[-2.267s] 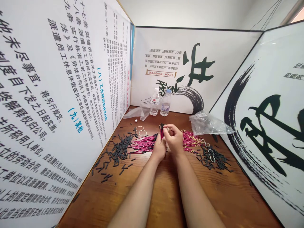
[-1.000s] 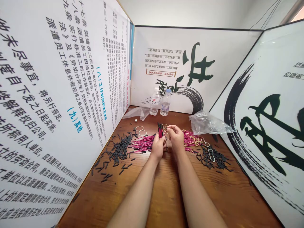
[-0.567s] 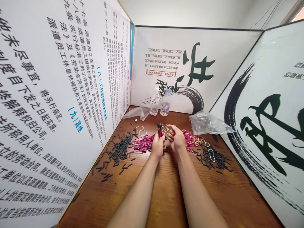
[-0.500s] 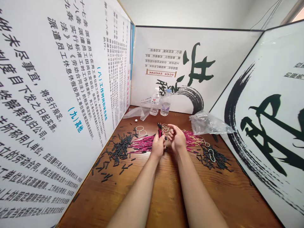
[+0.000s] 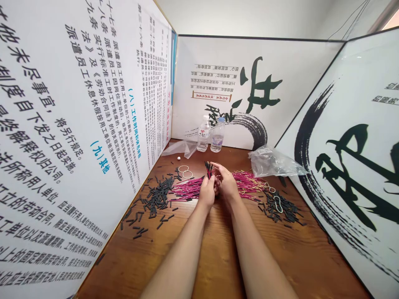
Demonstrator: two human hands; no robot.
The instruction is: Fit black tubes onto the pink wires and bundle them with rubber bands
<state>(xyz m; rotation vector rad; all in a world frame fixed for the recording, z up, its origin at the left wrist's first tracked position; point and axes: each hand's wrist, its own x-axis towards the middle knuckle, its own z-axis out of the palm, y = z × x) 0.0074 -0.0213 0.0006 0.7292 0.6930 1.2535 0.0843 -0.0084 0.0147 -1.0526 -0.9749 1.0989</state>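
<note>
My left hand (image 5: 208,192) is closed around an upright bundle of thin magenta sticks (image 5: 209,171), some with black sleeve-like tips. My right hand (image 5: 226,182) meets it from the right, its bent fingers against the bundle; the exact contact of its lower fingertips is hidden. Beside the left hand lies a spread of magenta sticks (image 5: 187,188), several black at the end. Another pile of magenta sticks (image 5: 251,182), with gold-coloured ends, lies right of my right hand. Short black tubes (image 5: 158,194) are heaped at the left, and more black tubes (image 5: 288,209) at the right.
Two water bottles (image 5: 202,135) stand at the back of the wooden table (image 5: 218,253). Clear plastic bags lie at back left (image 5: 183,148) and back right (image 5: 271,162). Pale rubber bands (image 5: 187,175) rest near both heaps. Printed panels (image 5: 218,54) enclose three sides.
My right hand first worked at the bundle's black tips, drew back slightly to the right, and now is against the bundle again. My left hand keeps its hold, the bundle leaning slightly left.
</note>
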